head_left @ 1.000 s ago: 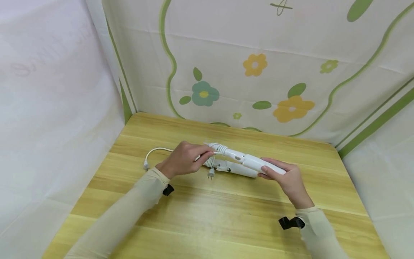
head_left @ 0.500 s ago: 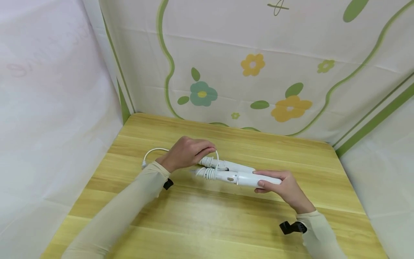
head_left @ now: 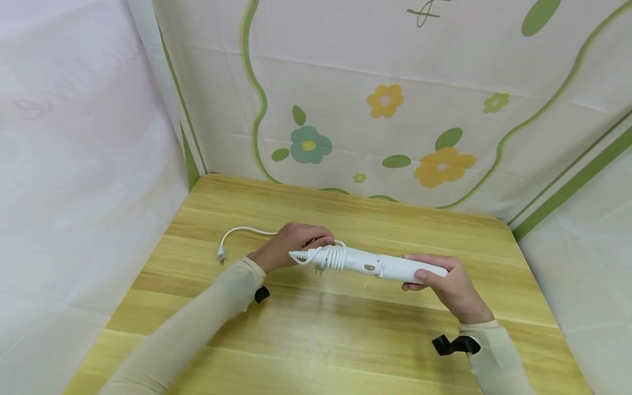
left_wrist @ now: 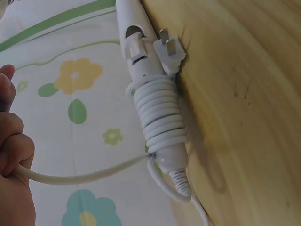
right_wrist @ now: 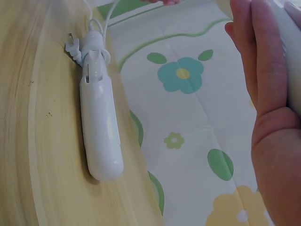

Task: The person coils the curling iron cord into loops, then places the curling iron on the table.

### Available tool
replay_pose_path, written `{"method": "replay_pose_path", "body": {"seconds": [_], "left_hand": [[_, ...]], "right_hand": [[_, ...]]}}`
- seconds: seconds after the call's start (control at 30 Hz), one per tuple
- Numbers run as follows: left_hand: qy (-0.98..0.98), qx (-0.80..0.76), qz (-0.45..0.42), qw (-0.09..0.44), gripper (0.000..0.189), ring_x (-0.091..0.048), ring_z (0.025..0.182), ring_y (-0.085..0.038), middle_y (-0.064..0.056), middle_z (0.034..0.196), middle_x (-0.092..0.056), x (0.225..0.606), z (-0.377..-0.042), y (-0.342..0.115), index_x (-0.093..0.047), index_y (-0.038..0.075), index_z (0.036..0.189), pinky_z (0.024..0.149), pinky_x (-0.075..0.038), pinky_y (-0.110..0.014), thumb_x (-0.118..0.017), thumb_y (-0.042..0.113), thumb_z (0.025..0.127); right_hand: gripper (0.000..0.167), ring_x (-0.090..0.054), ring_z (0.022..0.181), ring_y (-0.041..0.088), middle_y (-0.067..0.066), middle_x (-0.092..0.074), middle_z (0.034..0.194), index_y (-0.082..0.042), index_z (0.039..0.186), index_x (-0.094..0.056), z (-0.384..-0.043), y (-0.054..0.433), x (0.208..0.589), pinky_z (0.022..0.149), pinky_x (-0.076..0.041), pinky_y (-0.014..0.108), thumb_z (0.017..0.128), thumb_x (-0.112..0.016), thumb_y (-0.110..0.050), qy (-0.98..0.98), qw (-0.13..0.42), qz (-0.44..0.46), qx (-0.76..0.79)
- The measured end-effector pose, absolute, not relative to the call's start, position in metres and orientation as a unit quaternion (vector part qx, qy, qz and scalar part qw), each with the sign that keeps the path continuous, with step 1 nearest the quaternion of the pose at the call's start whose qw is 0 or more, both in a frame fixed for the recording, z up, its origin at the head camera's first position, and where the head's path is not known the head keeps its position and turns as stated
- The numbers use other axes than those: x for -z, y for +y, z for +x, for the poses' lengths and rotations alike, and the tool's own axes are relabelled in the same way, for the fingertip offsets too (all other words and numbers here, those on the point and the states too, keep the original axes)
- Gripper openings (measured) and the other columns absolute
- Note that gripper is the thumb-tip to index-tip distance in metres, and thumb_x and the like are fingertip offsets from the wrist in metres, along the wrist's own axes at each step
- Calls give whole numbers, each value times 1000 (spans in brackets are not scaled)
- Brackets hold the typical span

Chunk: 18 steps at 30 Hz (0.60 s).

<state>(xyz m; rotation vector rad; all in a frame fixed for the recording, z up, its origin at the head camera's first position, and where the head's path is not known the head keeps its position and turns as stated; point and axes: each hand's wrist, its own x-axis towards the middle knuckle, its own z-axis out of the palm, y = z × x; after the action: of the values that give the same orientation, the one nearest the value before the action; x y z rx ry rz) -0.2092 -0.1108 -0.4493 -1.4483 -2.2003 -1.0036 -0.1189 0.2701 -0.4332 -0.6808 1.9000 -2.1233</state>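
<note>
In the head view my right hand (head_left: 444, 280) grips a white hair straightener (head_left: 357, 260) by its broad end, holding it raised. White power cord (head_left: 337, 257) is coiled round its narrow end. My left hand (head_left: 295, 241), partly behind that end, pinches a length of the cord (left_wrist: 80, 178); the curled fingers show in the left wrist view. A second white hair straightener (right_wrist: 101, 127) lies on the table, largely hidden in the head view behind the first. Its handle is neatly wrapped in cord (left_wrist: 160, 113), with a two-prong plug (left_wrist: 170, 52) beside the coils.
The cord's loose tail curves left across the wooden table (head_left: 316, 340) and ends in a plug (head_left: 221, 254). A white curtain (head_left: 345, 60) with printed flowers stands behind the table's far edge, and white fabric (head_left: 74, 181) hangs at the left side.
The held straightener has come down and in front of the lying one, then up a little, swinging level. My left hand has carried the cord over its narrow end and round behind.
</note>
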Motion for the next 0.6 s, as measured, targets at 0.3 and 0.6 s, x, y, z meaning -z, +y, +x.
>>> {"method": "replay_pose_path", "body": {"seconds": [0.3,0.6], "left_hand": [[-799,376,-462,85,13,-67,80,-2,5,99,-81,455,-198,-105,-78,14,112,76,-58,-22,-73,5,103],[-820,400,-405,67,28,-47,59,2,10,78,-68,456,-190,-94,-79,13,116,60,-42,-22,-52,20,117]], "right_hand": [[43,-83,87,29,12,-79,128,-2,135,-76,-119,267,435,79,-68,39,105,-52,17,629,97,-236,735],[35,-83,90,30,17,-71,132,5,137,-72,-124,261,428,85,-65,32,110,-50,11,584,22,-142,799]]}}
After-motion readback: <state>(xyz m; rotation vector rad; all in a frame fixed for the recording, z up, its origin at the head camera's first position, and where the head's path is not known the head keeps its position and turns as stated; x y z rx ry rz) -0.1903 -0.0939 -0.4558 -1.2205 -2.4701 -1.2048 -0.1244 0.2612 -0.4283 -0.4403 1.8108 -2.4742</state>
